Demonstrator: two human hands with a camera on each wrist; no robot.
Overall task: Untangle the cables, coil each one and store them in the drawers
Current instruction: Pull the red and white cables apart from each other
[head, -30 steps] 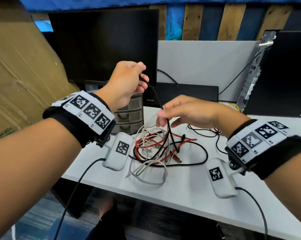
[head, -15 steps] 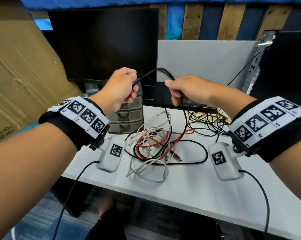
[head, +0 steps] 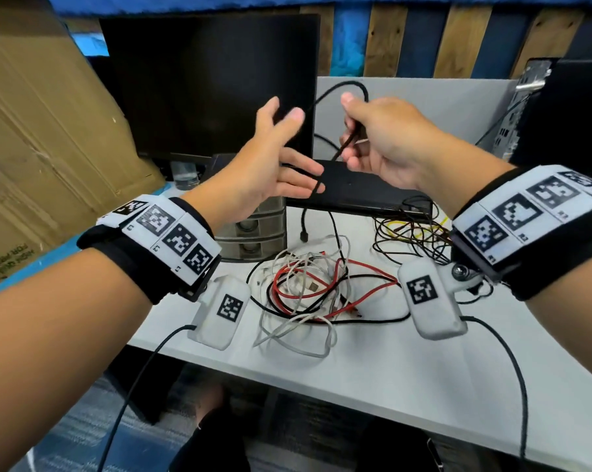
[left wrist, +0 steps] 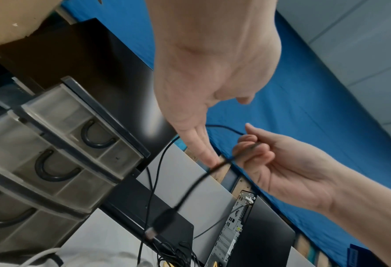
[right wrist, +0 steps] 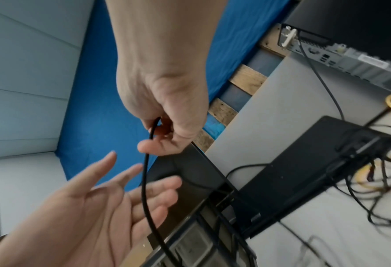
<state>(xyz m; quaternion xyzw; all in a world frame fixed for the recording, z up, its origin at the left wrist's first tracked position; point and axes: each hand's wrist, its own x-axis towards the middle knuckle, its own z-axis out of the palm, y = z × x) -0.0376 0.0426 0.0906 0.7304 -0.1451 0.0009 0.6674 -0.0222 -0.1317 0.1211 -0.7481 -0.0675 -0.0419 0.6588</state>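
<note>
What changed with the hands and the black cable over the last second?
The left hand let go of the black cable and opened, fingers spread. The right hand rose from over the pile and now pinches the cable alone, its plug dangling. The tangled pile and drawers stayed put.

White worktop (head: 407,379): carried tangled white, red and black cables (head: 308,294), grey drawers (head: 253,233) rear left, monitor (head: 212,83), flat black box (head: 362,189), yellow-black wires (head: 410,233).
</note>
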